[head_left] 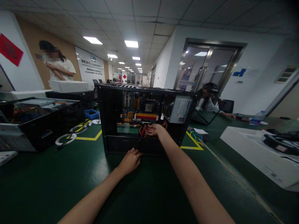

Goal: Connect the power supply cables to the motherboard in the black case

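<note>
Our forearms (pixel 102 191) reach an open computer case (pixel 126 143) standing on the counter (pixel 149 189)

Loosely curled, our left hand (pixel 130 160) rests at its lower edge; beyond, our half-curled right hand (pixel 153 129) is among coloured cables (pixel 141 131) inside. Whether either grips anything, we cannot tell.

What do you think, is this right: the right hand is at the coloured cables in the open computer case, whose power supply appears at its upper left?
One thing is wrong: the head view shows the power supply at the upper right of the open computer case, not the upper left. The right hand is indeed at the coloured cables in it.
</note>
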Tool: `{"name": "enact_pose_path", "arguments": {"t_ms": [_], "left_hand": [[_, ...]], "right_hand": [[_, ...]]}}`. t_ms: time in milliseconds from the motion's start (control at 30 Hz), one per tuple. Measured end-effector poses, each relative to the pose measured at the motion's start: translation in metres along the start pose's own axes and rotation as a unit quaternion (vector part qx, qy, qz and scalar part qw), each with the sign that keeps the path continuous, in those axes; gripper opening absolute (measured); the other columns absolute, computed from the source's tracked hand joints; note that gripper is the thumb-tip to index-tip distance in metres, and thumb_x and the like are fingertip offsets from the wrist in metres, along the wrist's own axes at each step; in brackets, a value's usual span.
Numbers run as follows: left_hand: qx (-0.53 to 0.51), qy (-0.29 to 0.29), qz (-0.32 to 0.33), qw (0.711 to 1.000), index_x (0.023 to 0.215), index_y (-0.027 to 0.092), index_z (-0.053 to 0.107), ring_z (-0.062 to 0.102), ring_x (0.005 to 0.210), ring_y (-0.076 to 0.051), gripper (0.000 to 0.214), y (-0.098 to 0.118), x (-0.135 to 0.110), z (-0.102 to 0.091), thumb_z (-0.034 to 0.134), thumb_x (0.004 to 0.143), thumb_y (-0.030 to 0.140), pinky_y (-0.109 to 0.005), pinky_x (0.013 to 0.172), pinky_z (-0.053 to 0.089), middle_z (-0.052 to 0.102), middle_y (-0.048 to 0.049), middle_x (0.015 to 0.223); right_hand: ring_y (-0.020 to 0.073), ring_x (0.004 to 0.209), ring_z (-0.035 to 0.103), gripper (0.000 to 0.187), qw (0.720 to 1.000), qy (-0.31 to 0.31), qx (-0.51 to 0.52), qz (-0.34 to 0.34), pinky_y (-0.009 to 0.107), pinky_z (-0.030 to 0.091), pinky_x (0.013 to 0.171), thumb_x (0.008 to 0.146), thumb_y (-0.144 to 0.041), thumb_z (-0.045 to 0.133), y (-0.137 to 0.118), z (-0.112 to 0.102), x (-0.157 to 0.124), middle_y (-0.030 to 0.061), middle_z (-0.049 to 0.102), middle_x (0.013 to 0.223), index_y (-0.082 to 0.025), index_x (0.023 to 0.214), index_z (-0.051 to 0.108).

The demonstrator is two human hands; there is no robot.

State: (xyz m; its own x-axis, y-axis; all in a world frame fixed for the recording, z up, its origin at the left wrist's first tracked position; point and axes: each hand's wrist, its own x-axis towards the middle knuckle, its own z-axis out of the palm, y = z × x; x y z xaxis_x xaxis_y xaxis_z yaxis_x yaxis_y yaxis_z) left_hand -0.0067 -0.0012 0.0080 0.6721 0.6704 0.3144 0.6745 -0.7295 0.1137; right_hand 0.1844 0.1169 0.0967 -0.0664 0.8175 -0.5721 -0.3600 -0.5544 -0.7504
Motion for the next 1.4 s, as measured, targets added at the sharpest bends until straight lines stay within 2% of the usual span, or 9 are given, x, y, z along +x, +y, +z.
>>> {"name": "enact_pose_path", "arguments": {"t_ms": [267, 733, 1067, 1400], "left_hand": [[-0.002, 0.003, 0.001, 1.0, 0.109, 0.02, 0.051, 0.046, 0.092, -0.02, 0.029, -0.0002, 0.0002, -0.0002, 0.044, 0.081, 0.017, -0.034, 0.085, 0.036, 0.053, -0.0056, 0.093], [-0.001, 0.0, 0.001, 1.0, 0.109, 0.02, 0.051, 0.045, 0.09, -0.02, 0.029, 0.0023, 0.0004, -0.0035, 0.044, 0.081, 0.018, -0.032, 0.081, 0.037, 0.053, -0.0056, 0.092], [-0.002, -0.009, -0.006, 1.0, 0.11, 0.021, 0.051, 0.045, 0.091, -0.02, 0.03, 0.0026, 0.0004, -0.0041, 0.044, 0.081, 0.018, -0.033, 0.081, 0.037, 0.053, -0.0061, 0.093], [0.002, -0.002, -0.007, 1.0, 0.109, 0.021, 0.052, 0.045, 0.092, -0.02, 0.029, 0.002, 0.0003, -0.0027, 0.044, 0.081, 0.018, -0.034, 0.081, 0.038, 0.053, -0.0057, 0.093]], "right_hand": [[0.0122, 0.064, 0.053, 0.013, 1.0, 0.018, 0.004, -0.021, 0.029, 0.049, 0.057, 0.084, -0.012, 0.039, 0.0001, 0.0041, 0.0034, 0.0016, 0.048, 0.067, -0.016, 0.071, 0.04], [0.0117, 0.067, 0.055, 0.017, 1.0, 0.019, -0.002, -0.019, 0.028, 0.049, 0.058, 0.085, -0.012, 0.037, -0.0016, 0.0055, -0.0003, 0.0026, 0.051, 0.069, -0.015, 0.068, 0.041], [0.0132, 0.068, 0.057, 0.013, 0.999, 0.02, 0.008, -0.029, 0.033, 0.05, 0.062, 0.084, -0.013, 0.04, -0.0008, 0.0047, 0.0041, 0.003, 0.052, 0.073, -0.016, 0.071, 0.041], [0.0127, 0.07, 0.056, 0.014, 0.999, 0.015, 0.014, -0.029, 0.032, 0.049, 0.063, 0.084, -0.014, 0.04, 0.0006, 0.0052, -0.0007, 0.0027, 0.051, 0.073, -0.016, 0.07, 0.04]]}}
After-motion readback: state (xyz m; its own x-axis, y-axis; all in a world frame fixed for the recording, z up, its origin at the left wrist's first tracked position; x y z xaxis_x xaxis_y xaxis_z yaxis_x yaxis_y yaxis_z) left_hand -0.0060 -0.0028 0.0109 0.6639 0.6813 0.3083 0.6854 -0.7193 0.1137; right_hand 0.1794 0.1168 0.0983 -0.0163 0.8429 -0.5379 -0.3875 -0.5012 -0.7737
